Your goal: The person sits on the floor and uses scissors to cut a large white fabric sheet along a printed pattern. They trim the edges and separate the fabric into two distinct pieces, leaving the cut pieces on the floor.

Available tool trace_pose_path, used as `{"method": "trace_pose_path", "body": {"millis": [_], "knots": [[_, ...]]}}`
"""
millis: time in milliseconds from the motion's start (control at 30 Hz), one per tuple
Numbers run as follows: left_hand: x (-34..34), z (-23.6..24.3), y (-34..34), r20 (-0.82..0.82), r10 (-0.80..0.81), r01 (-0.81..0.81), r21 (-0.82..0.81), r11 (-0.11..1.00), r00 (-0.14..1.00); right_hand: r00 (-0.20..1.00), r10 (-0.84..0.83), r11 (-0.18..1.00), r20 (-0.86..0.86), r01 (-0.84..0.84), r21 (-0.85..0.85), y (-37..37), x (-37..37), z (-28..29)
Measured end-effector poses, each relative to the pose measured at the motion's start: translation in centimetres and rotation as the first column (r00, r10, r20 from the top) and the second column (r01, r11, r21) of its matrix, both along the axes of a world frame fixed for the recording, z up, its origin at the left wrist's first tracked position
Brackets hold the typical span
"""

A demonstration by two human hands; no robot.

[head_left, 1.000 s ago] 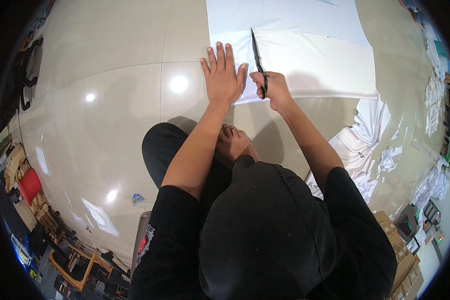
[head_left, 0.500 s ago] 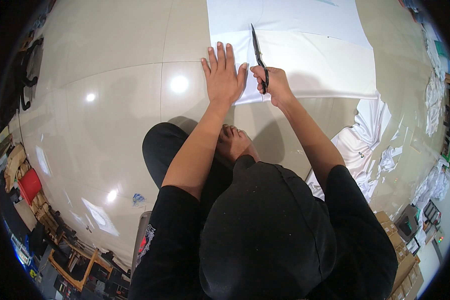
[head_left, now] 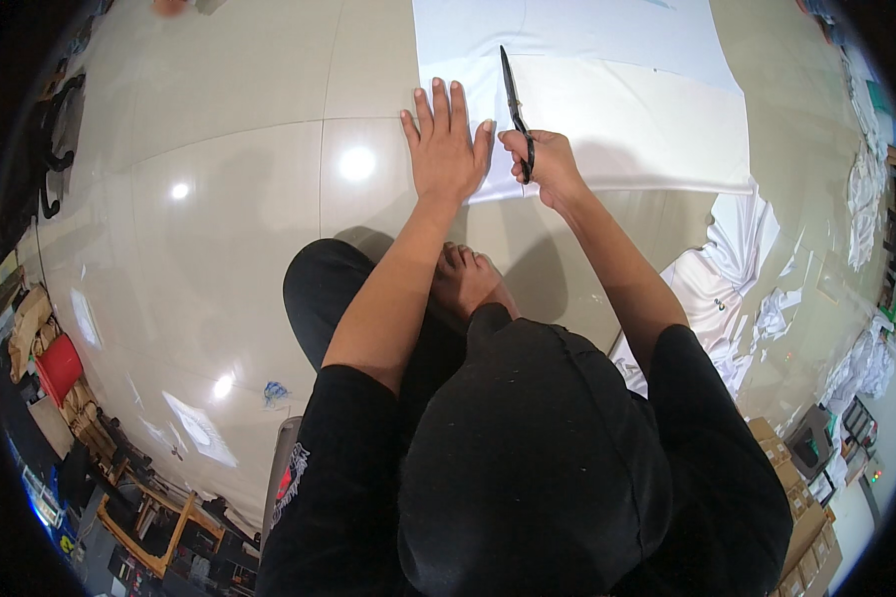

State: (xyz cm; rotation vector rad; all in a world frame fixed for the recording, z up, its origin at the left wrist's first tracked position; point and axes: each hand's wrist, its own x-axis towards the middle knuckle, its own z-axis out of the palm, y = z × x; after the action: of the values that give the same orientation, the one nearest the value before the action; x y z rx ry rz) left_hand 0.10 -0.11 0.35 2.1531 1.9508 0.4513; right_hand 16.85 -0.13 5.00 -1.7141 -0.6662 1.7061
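White fabric (head_left: 637, 129) lies spread on the tiled floor ahead of me, with light wrinkles and a line running across it. My left hand (head_left: 446, 149) presses flat on its near left corner, fingers spread and holding nothing. In my right hand (head_left: 546, 164) is a pair of black scissors (head_left: 514, 99), my fingers wrapped round the handles. The blades point away from me over the fabric, just right of my left hand, and look closed or nearly so. Whether any cloth sits between them I cannot tell.
A crumpled heap of white cloth (head_left: 719, 254) lies to the right, with scraps (head_left: 775, 313) beyond it. Cardboard boxes (head_left: 801, 507) stand at the lower right. A red object (head_left: 60, 368) and a wooden frame (head_left: 159, 557) are at the left. My bare foot (head_left: 468, 279) rests near the fabric's edge.
Both hands and the scissors keep almost the same place on the fabric. A blurred reddish shape has come into view at the top left edge.
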Motion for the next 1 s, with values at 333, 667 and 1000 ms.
{"method": "trace_pose_path", "body": {"millis": [333,667,1000], "knots": [[-2.2,0.5,2.5,0.137,-0.048,0.044,0.033,0.998,0.989,0.698,-0.176,0.967,0.694,-0.008,0.254,-5.7,10.9,0.0],[-6.7,-0.7,8.3,-0.232,-0.351,0.358,-0.008,0.933,0.907,0.150,-0.507,0.858,0.849,0.001,0.513,2.5,27.7,-2.9],[-2.6,6.9,-3.6,-0.346,-0.338,0.223,-0.332,0.917,0.876,0.145,-0.449,0.791,0.882,-0.394,0.468,9.2,28.2,-5.8]]}}
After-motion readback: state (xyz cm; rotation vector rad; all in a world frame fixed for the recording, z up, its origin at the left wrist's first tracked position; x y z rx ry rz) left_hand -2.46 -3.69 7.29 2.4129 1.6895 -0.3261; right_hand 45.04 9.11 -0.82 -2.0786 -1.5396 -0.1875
